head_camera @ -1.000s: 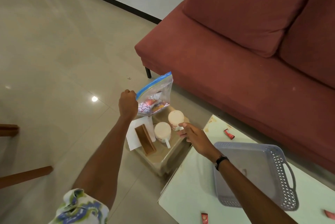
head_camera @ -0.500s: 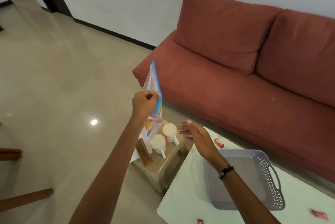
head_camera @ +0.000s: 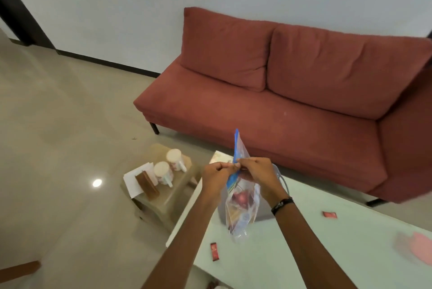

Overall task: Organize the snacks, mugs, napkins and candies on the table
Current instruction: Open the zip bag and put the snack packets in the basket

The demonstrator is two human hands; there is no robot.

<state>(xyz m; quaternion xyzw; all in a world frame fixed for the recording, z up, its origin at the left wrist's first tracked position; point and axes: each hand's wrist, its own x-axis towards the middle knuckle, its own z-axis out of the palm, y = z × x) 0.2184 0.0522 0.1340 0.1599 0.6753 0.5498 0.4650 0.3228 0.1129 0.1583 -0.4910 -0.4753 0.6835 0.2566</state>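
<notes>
Both hands meet at the centre of the view, pinching the blue-edged top of a clear zip bag held upright above the near-left part of the white table. The left hand is curled closed with thumb and fingertips nipped on the bag's rim from the 9 o'clock side; the right hand is closed the same way on the rim from the 3 o'clock side, a dark band on its wrist. The bag hangs down between the forearms, and reddish wrapped snacks show through the plastic (their exact kind is too blurred to tell). Behind the bag, at about 3 o'clock from it, a grey basket sits on the table, mostly hidden by the hands.

Loose on the table lie two small red candy packets: one at 7 o'clock from the bag near the table's left edge, another at 3 o'clock, well apart from it. A blurred pink thing lies at the far right edge.

At 10 o'clock from the hands stands a low beige stool on the floor, carrying two white mugs just beside each other, white napkins and a brown holder leaning at their left. A red sofa fills the 12 to 3 o'clock side against the wall.
</notes>
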